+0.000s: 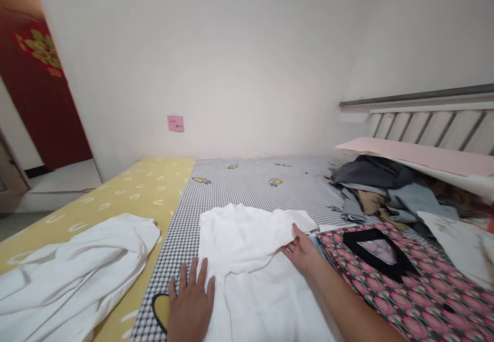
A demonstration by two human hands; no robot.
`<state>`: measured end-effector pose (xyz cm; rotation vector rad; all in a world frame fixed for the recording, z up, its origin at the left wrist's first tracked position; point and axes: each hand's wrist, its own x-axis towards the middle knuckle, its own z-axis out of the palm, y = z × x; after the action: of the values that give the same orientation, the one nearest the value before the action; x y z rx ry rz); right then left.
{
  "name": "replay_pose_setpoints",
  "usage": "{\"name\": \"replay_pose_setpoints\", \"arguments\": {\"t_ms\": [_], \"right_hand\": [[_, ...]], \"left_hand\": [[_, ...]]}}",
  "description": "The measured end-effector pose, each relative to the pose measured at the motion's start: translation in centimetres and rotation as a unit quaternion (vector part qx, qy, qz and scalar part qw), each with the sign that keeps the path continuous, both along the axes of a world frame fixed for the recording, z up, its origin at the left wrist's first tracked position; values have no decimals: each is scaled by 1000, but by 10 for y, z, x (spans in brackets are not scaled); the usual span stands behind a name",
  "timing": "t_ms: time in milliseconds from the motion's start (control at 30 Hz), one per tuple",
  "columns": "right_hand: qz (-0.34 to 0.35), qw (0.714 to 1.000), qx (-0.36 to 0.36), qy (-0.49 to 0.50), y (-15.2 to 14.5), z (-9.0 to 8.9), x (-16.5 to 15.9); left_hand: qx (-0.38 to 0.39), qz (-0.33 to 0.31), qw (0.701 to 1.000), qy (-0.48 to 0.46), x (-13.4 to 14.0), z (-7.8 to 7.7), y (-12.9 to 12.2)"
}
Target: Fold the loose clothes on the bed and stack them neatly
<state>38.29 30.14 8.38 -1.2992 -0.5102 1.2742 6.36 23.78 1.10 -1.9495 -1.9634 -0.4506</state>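
A white garment (266,295) lies partly folded on the checked part of the bed, its upper portion turned over so that a loose edge runs across the middle. My left hand (192,298) rests flat on its left edge and the sheet beside it, fingers spread. At the garment's right side, my right hand (303,249) pinches the folded-over cloth between thumb and fingers. Just right of that hand lies a pink patterned garment (370,280) with a black neckline.
A crumpled white cloth (85,275) lies on the yellow part of the bedding (154,182). Dark and grey clothes (374,177) are heaped at the right, under a pink-topped board (417,154). A pink note (176,123) sticks to the wall (250,64) behind the bed.
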Motion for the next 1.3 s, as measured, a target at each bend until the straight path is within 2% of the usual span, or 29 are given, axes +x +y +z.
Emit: {"name": "replay_pose_setpoints", "arguments": {"t_ms": [133,267,400,500,567,600,667,733,767,800,833,900,1000,1167,1233,1300], "right_hand": [[-57,998,7,-40,31,24,9],[-110,984,24,-137,40,47,17],[-169,943,62,-280,29,64,16],[-168,902,90,-387,17,70,1],[-115,871,117,-462,10,65,-21],[-69,843,129,-518,5,58,-35],[66,751,124,-645,-6,40,-64],[225,655,81,-717,-17,19,-90],[290,630,61,-718,-23,9,-99],[340,617,49,-708,-27,1,-105],[373,615,43,-693,-32,-4,-109],[379,629,39,-678,-39,-6,-112],[310,673,40,-670,-50,2,-110],[230,761,165,-584,-66,4,-99],[185,793,147,-561,-57,7,-80],[125,810,94,-565,-36,19,-49]], "left_hand": [[19,-3,1000,-16,-1,-5,1],[22,-10,999,-40,-1,-6,-1],[29,-2,999,-46,2,-3,-4],[29,1,999,-37,5,-1,-5],[30,0,999,-37,5,-2,-5],[29,-3,999,-38,4,-3,-5],[26,-11,999,-44,2,-7,-3],[21,-20,998,-51,-1,-11,-1],[20,-24,998,-54,-2,-12,0],[19,-26,998,-57,-2,-13,1],[17,-26,998,-60,-2,-14,2],[10,-25,998,-62,-2,-12,2],[-13,-18,998,-59,0,-5,0],[-30,2,999,-29,2,3,-1],[-36,13,999,-13,2,4,1],[-42,21,999,-3,1,4,3]]}}
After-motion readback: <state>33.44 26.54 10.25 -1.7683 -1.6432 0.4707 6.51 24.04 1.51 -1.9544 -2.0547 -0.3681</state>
